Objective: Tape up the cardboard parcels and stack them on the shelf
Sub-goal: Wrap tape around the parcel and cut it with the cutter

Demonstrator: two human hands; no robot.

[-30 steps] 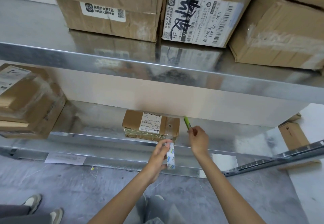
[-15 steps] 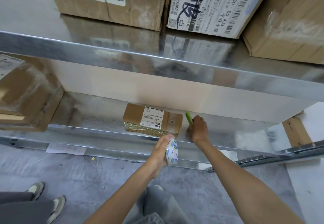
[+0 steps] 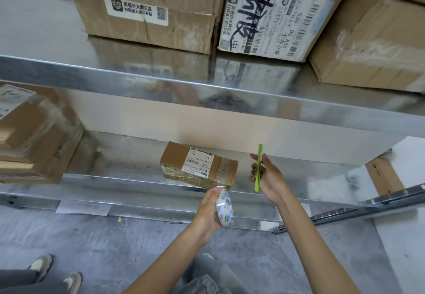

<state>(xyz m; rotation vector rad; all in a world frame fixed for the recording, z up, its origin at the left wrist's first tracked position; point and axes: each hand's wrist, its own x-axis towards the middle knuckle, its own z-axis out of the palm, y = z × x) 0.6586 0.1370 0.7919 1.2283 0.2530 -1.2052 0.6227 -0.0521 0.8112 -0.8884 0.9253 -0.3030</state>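
A small flat cardboard parcel point(image 3: 199, 165) with a white label lies on the lower metal shelf point(image 3: 128, 178), wrapped in clear tape. My left hand point(image 3: 208, 211) grips a roll of clear tape point(image 3: 225, 208) just in front of the parcel's near corner, below the shelf edge. To the right of the parcel, my right hand point(image 3: 269, 178) holds a thin green cutter point(image 3: 258, 167) upright, apart from the box.
Large cardboard boxes point(image 3: 149, 15) stand on the upper shelf point(image 3: 161, 86). Another stack of boxes point(image 3: 34, 137) fills the lower shelf's left end. A slotted metal rail point(image 3: 368, 204) lies at the right, a paper sheet point(image 3: 82, 207) on the floor, and another person's shoes point(image 3: 41, 268) at bottom left.
My right hand has pulled back from beside the parcel and turned, so the green cutter now stands fully visible. The left hand with the tape roll stays near the shelf edge.
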